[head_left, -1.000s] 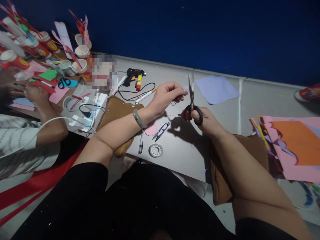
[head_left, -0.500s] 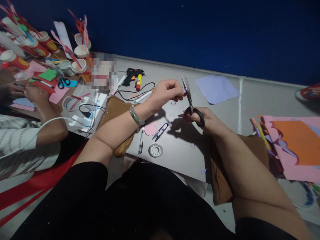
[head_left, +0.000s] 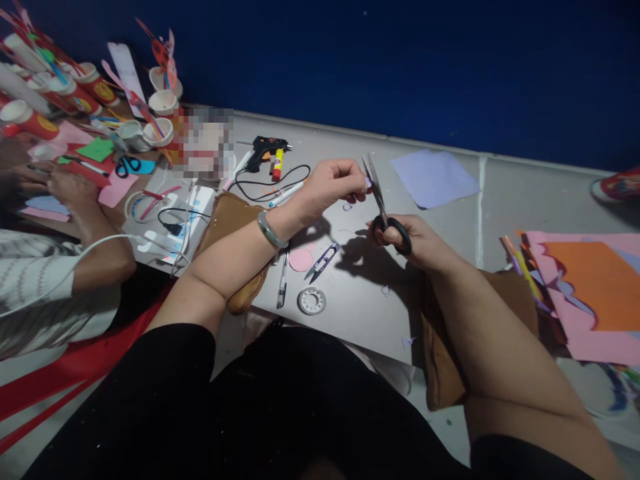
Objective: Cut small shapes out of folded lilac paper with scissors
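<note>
My right hand (head_left: pixel 407 235) grips a pair of black-handled scissors (head_left: pixel 379 193), blades pointing up and away from me. Pinched in the fingertips of my left hand (head_left: pixel 336 185) is a small piece of purple paper (head_left: pixel 369 182), right beside the blades; most of it is hidden by the fingers. The blades look nearly closed. Below my hands on the table lie purple thread snips (head_left: pixel 323 262), a pink paper circle (head_left: pixel 301 260), a clear pen (head_left: pixel 283 287) and a white ring-shaped roll (head_left: pixel 311 301). Purple paper sheets (head_left: pixel 433 179) lie beyond the scissors.
A black glue gun (head_left: pixel 263 152) with its cord and a glue stick (head_left: pixel 277 165) lie at the back. Paper cups (head_left: pixel 159 131) of craft pieces stand at the left, near a co-worker's hands (head_left: pixel 70 183). Pink and orange paper (head_left: pixel 595 280) is stacked on the right.
The scissors have shifted very slightly, with the blades a little closer together. My left hand stays almost in place with the purple paper.
</note>
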Motion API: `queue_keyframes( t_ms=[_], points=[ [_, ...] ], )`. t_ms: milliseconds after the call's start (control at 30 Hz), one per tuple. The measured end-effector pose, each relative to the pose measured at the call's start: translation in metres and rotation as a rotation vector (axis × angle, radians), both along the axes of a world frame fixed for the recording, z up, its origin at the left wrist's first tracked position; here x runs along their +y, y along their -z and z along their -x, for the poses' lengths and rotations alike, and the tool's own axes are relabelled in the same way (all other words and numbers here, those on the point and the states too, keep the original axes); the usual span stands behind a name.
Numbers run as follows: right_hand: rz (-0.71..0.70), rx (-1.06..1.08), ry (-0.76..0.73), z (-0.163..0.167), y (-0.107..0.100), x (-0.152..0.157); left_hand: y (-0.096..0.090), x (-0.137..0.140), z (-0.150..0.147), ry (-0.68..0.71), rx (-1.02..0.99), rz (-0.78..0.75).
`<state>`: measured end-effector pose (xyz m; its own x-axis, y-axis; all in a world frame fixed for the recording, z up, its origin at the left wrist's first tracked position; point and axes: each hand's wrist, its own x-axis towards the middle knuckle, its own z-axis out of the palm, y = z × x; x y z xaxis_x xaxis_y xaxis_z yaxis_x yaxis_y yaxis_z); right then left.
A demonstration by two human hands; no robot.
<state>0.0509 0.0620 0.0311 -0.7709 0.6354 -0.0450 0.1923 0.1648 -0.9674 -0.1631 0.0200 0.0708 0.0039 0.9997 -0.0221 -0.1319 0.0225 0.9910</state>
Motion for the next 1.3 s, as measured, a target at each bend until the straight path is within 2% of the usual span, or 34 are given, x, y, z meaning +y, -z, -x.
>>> queue_keyframes(
  t_ms=[567,767,867,1000,1100,1167,1300],
  points=[
    [-0.014,-0.078,-0.014,0.0,-0.006,-0.001,0.0,0.0,-0.001,-0.01,-0.004,0.021],
    [-0.042,-0.068,0.066,0.003,-0.007,-0.003,-0.003,0.003,0.005,-0.012,0.078,0.02],
    [-0.051,-0.014,0.163,0.004,-0.004,-0.002,-0.007,0.007,0.023,0.079,0.267,0.014],
    [-0.015,0.087,0.244,0.004,0.001,0.0,-0.008,0.014,0.053,0.338,0.746,0.083],
    [0.017,0.108,0.234,0.004,0.004,0.001,-0.003,0.018,0.064,0.407,1.087,0.198],
    [0.015,0.088,0.224,0.003,0.004,0.0,0.003,0.019,0.064,0.435,1.187,0.236],
    [0.003,0.067,0.205,0.004,0.005,0.0,0.011,0.02,0.059,0.494,1.244,0.291]
  ],
)
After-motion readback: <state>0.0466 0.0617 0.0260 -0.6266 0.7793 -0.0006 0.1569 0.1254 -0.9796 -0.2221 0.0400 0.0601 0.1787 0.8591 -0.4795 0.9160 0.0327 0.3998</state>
